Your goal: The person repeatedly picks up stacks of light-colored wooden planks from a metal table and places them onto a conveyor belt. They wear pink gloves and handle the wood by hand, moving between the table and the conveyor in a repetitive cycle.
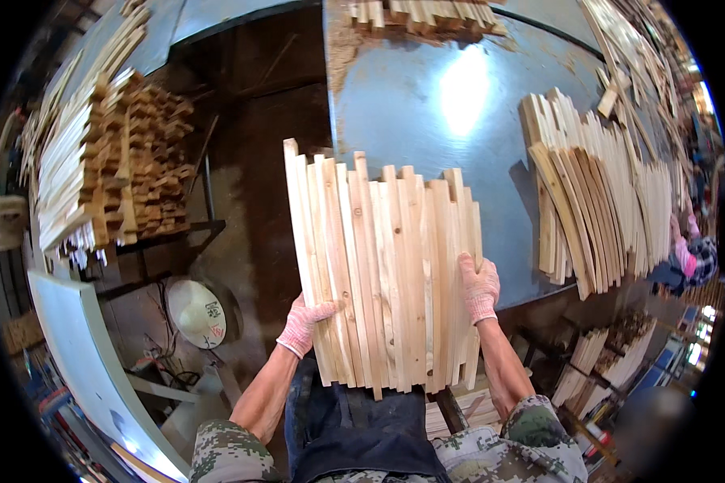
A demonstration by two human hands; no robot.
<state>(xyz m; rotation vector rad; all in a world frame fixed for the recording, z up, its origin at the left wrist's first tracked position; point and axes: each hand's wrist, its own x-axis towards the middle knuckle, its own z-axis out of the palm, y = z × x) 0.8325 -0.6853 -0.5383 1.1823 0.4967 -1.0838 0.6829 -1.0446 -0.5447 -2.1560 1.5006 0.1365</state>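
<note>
A wide layer of narrow, pale wooden strips (pixel 391 274) is pressed together side by side in front of me, their far ends uneven. My left hand (pixel 308 324), in a pink-and-white knitted glove, grips the left edge with the thumb over the top. On the right edge my right hand (pixel 479 288), gloved the same way, clamps the strips from the other side. Both palms and most fingers are hidden beneath or beside the wood. The far right part of the bundle overlaps the grey metal table (pixel 411 121) in view; whether it touches cannot be told.
More strips (pixel 588 193) lie on the table's right side, and a short row (pixel 427 16) sits at its far edge. A tall stack (pixel 113 161) stands at left. Below it is a white conical object (pixel 197 314). Another person (pixel 693 253) is at far right.
</note>
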